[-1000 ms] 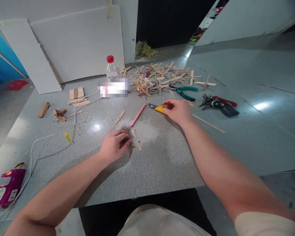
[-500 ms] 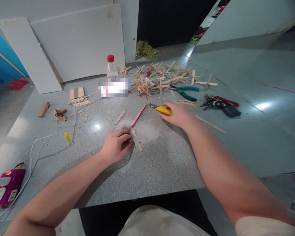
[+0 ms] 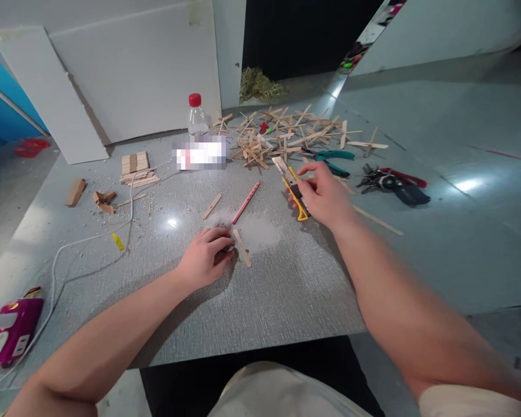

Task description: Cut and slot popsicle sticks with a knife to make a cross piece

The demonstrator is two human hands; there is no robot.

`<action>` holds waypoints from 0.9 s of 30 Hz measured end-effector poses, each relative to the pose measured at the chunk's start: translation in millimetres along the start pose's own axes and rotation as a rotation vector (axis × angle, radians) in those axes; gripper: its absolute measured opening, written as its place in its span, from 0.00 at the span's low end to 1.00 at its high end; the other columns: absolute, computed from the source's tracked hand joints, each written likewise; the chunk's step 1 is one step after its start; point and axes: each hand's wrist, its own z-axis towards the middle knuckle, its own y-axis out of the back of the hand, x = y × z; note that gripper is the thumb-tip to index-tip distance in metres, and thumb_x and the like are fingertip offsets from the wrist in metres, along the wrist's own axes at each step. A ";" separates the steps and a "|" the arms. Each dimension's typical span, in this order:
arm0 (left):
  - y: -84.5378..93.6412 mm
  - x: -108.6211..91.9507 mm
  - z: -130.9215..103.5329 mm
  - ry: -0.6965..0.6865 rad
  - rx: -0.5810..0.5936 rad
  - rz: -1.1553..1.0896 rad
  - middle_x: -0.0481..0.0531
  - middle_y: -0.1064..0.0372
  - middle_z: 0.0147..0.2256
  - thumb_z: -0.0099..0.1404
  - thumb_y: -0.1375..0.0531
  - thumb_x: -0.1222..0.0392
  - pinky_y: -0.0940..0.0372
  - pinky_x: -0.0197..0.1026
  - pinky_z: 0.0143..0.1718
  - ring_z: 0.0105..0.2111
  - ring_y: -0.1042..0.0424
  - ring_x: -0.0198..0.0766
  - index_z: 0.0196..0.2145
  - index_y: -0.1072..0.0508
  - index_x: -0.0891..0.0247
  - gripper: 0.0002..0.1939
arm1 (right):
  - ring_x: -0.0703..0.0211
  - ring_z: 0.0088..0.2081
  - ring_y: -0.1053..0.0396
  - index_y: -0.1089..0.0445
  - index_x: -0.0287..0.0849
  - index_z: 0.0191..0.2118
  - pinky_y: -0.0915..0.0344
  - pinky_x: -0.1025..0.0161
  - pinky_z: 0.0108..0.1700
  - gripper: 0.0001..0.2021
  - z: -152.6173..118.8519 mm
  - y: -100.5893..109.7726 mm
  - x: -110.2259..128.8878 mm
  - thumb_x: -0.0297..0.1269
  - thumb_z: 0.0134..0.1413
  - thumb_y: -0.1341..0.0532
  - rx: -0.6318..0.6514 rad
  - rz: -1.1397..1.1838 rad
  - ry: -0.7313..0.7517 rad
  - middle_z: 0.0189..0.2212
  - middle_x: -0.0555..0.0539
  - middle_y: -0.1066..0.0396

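Observation:
My right hand [image 3: 323,194] holds a yellow utility knife [image 3: 296,194], its blade end pointing up toward the pile of sticks. My left hand [image 3: 206,256] rests on the table with its fingers curled; what they hold, if anything, is hidden. Just right of its fingertips lies a wooden stick [image 3: 243,249]. A red patterned pencil [image 3: 246,202] lies between the hands, above pale dust. Another short stick [image 3: 212,206] is to its left.
Crossed wooden sticks [image 3: 286,136] form a pile at the back, near a red-capped bottle [image 3: 198,119]. Teal pliers [image 3: 334,155] and a dark tool [image 3: 402,188] lie to the right. Bundled sticks [image 3: 134,164], a white cable [image 3: 95,236] and a magenta device [image 3: 24,327] are at left.
My right hand has lifted the yellow knife and turned it, so more of its handle and blade shows. My left hand has stayed in place.

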 end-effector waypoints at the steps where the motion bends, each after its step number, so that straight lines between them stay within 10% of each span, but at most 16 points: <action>1: 0.3 -0.2 0.2 -0.001 -0.001 0.003 0.61 0.25 0.49 0.71 0.41 0.62 0.26 0.56 0.48 0.47 0.24 0.49 0.45 0.23 0.63 0.09 | 0.51 0.27 0.24 0.40 0.53 0.46 0.31 0.56 0.27 0.11 -1.5 -1.8 1.8 0.50 0.65 0.40 0.004 0.022 0.005 0.31 0.48 0.22; 27: 0.7 -2.3 0.5 -0.096 0.136 0.073 0.58 0.26 0.58 0.73 0.42 0.58 0.33 0.59 0.58 0.60 0.28 0.51 0.54 0.26 0.59 0.14 | 0.59 0.25 0.32 0.38 0.49 0.38 0.41 0.62 0.32 0.04 -13.7 -11.2 18.4 0.38 0.63 0.41 0.069 -0.265 0.298 0.26 0.51 0.28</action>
